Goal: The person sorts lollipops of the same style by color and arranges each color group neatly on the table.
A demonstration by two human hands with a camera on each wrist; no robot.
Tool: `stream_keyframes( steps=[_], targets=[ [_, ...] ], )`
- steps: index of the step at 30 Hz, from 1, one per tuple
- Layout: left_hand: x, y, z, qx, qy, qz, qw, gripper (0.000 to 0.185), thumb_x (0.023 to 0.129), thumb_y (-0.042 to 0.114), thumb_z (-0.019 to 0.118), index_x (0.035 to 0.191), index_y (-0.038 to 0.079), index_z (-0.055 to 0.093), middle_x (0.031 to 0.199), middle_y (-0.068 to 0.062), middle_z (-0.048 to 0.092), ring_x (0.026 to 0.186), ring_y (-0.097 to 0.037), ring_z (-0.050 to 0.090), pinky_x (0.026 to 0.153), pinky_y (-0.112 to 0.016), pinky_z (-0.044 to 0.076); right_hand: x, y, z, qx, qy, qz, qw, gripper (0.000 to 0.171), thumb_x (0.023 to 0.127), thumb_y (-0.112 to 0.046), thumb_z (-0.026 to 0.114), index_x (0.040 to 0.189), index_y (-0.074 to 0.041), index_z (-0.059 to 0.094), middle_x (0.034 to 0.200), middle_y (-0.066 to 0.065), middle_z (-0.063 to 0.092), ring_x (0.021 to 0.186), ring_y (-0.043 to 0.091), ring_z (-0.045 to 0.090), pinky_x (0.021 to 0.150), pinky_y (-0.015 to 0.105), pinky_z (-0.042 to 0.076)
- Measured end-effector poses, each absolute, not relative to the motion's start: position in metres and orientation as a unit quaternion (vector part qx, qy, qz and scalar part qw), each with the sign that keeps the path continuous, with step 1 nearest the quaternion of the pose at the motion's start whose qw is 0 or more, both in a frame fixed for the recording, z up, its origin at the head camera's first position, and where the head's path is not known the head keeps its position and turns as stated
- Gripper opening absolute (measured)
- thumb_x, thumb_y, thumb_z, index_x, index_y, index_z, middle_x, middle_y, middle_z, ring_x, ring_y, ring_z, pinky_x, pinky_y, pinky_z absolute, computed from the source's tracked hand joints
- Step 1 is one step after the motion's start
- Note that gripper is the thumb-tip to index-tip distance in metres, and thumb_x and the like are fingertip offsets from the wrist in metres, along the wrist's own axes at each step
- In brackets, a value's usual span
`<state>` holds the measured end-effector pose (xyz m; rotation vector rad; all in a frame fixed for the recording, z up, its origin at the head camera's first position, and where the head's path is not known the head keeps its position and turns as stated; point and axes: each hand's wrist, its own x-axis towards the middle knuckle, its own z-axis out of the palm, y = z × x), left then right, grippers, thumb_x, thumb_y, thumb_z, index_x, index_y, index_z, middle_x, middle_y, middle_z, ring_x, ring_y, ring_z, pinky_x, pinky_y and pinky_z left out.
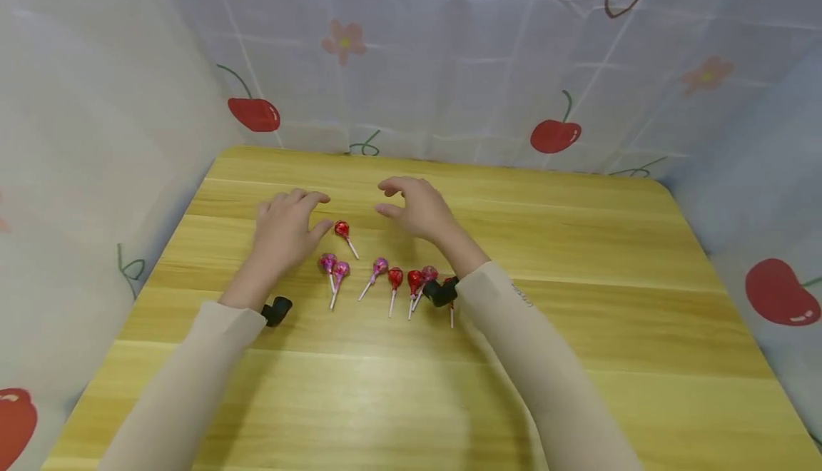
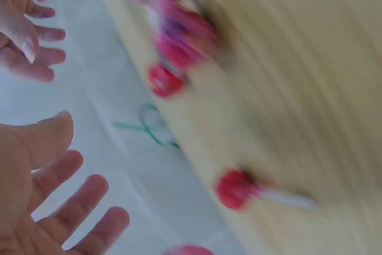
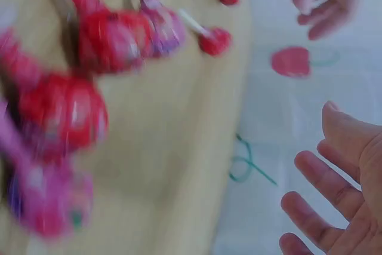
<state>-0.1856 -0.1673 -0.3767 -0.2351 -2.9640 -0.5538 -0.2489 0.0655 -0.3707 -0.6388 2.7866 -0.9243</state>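
Your bare L hand [image 1: 285,228] and R hand [image 1: 424,209] hold nothing, fingers loose. Left of frame centre, the red-wrapped round lollipop w/ white stick [image 1: 342,229] lies just beside L hand; b/c it's round, a hasty sweep could roll it away.

Yellow wood-grain table [image 1: 616,328], pale creased hangings [image 1: 443,78] on three sides, printed red cherries [image 1: 555,137], pink flowers [image 1: 344,41]

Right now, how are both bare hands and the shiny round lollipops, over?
Left hand, right hand: both empty. Red and purple lollipops: lying on yellow wooden table. Black right wrist device partly hides rightmost lollipop.
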Motion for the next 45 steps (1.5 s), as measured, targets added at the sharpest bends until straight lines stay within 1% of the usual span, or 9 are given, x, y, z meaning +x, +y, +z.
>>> stream_keyframes(
  steps=[6,10,15,18,20,25,33,40,45],
  targets=[
    [-0.176,-0.128,-0.371,-0.154,-0.973,-0.168,0.028,0.041,0.095,0.037,0.067,0.130,0.017,0.063,0.133,-0.008,0.062,0.122,-0.035,0.052,0.101,-0.057,0.034,-0.234,0.112,-0.363,-0.198,0.918,-0.340,0.043,0.044,0.096,-0.036,0.066,0.135,-0.018,0.060,0.131,0.004,0.064,0.125,0.032,0.055,0.103,0.048,0.045],
    [-0.168,-0.108,-0.378,-0.191,-0.968,-0.164,-0.007,0.042,0.093,0.038,0.069,0.130,0.018,0.063,0.132,-0.005,0.063,0.123,-0.033,0.053,0.105,-0.057,0.034,-0.220,0.130,-0.373,-0.213,0.921,-0.320,0.062,0.045,0.096,-0.033,0.066,0.136,-0.015,0.060,0.133,0.004,0.064,0.128,0.030,0.054,0.107,0.048,0.043],
    [-0.162,-0.092,-0.393,-0.217,-0.964,-0.150,-0.026,0.040,0.091,0.039,0.071,0.125,0.019,0.067,0.126,-0.002,0.066,0.118,-0.030,0.055,0.101,-0.051,0.036,-0.198,0.137,-0.392,-0.240,0.925,-0.282,0.084,0.045,0.093,-0.033,0.070,0.133,-0.014,0.063,0.128,0.003,0.068,0.126,0.028,0.056,0.107,0.049,0.042],
    [-0.160,-0.085,-0.400,-0.231,-0.963,-0.134,-0.022,0.038,0.090,0.043,0.071,0.120,0.020,0.071,0.119,-0.001,0.067,0.108,-0.026,0.055,0.093,-0.046,0.037,-0.190,0.136,-0.400,-0.258,0.931,-0.244,0.086,0.044,0.091,-0.037,0.072,0.129,-0.016,0.067,0.123,0.000,0.070,0.117,0.026,0.058,0.102,0.048,0.043],
    [-0.158,-0.082,-0.404,-0.238,-0.964,-0.118,-0.012,0.036,0.090,0.046,0.071,0.115,0.020,0.073,0.112,0.000,0.067,0.101,-0.024,0.053,0.089,-0.044,0.037,-0.188,0.134,-0.405,-0.275,0.932,-0.220,0.084,0.043,0.090,-0.040,0.073,0.125,-0.016,0.069,0.111,0.000,0.073,0.101,0.022,0.062,0.092,0.044,0.046],
    [-0.154,-0.076,-0.408,-0.244,-0.965,-0.098,0.011,0.028,0.089,0.045,0.071,0.105,0.022,0.076,0.101,0.001,0.062,0.095,-0.021,0.047,0.087,-0.042,0.037,-0.185,0.129,-0.415,-0.298,0.932,-0.189,0.081,0.041,0.089,-0.043,0.073,0.121,-0.017,0.072,0.091,-0.004,0.072,0.074,0.012,0.057,0.074,0.036,0.047],
    [-0.154,-0.073,-0.409,-0.234,-0.966,-0.108,0.006,0.029,0.089,0.042,0.073,0.105,0.018,0.075,0.108,0.000,0.064,0.105,-0.022,0.051,0.090,-0.043,0.038,-0.180,0.127,-0.415,-0.294,0.932,-0.191,0.086,0.035,0.089,-0.039,0.074,0.118,-0.019,0.073,0.112,-0.004,0.073,0.106,0.021,0.061,0.094,0.047,0.045],
    [-0.156,-0.072,-0.411,-0.232,-0.966,-0.116,-0.007,0.026,0.090,0.040,0.072,0.103,0.017,0.074,0.114,-0.001,0.068,0.114,-0.024,0.053,0.098,-0.046,0.037,-0.177,0.124,-0.415,-0.299,0.930,-0.193,0.093,0.031,0.086,-0.038,0.077,0.113,-0.022,0.075,0.105,-0.006,0.073,0.098,0.018,0.059,0.088,0.044,0.044],
    [-0.158,-0.071,-0.415,-0.223,-0.964,-0.143,-0.030,0.023,0.091,0.038,0.072,0.098,0.017,0.071,0.111,-0.001,0.069,0.117,-0.024,0.052,0.097,-0.046,0.033,-0.176,0.123,-0.417,-0.299,0.929,-0.199,0.094,0.026,0.085,-0.036,0.078,0.108,-0.025,0.076,0.102,-0.007,0.073,0.099,0.017,0.059,0.086,0.043,0.043]
  ],
)
